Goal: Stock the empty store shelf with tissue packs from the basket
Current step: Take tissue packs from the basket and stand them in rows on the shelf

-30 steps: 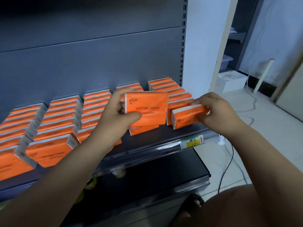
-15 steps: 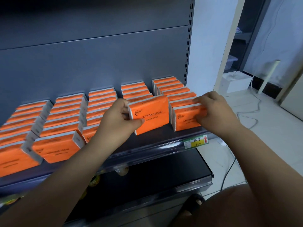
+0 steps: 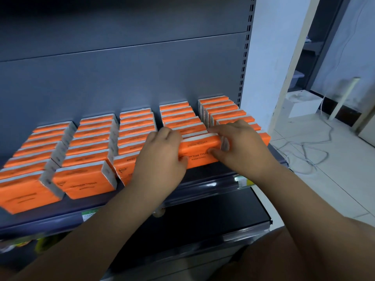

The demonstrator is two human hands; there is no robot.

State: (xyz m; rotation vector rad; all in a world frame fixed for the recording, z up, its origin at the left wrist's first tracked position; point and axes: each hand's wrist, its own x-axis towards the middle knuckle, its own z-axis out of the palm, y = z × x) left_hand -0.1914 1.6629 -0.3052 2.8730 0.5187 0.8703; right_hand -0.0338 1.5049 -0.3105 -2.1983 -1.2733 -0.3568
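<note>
Left hand (image 3: 160,157), right hand (image 3: 241,147) grip tissue pack (image 3: 197,146) — on shelf (image 3: 207,176).

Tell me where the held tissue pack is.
Head view, right of centre: the tissue pack sits at the front of the second row from the right, between the left hand and right hand.

Both hands are on one pack (image 3: 199,152), upright at the front of the fourth row from the left. The left hand (image 3: 162,159) grips its left end; the right hand (image 3: 241,151) pinches the right end, thumb on the face. Orange rows (image 3: 93,142) fill the shelf (image 3: 205,175). A white box (image 3: 302,105) sits on the floor, far right.
</note>
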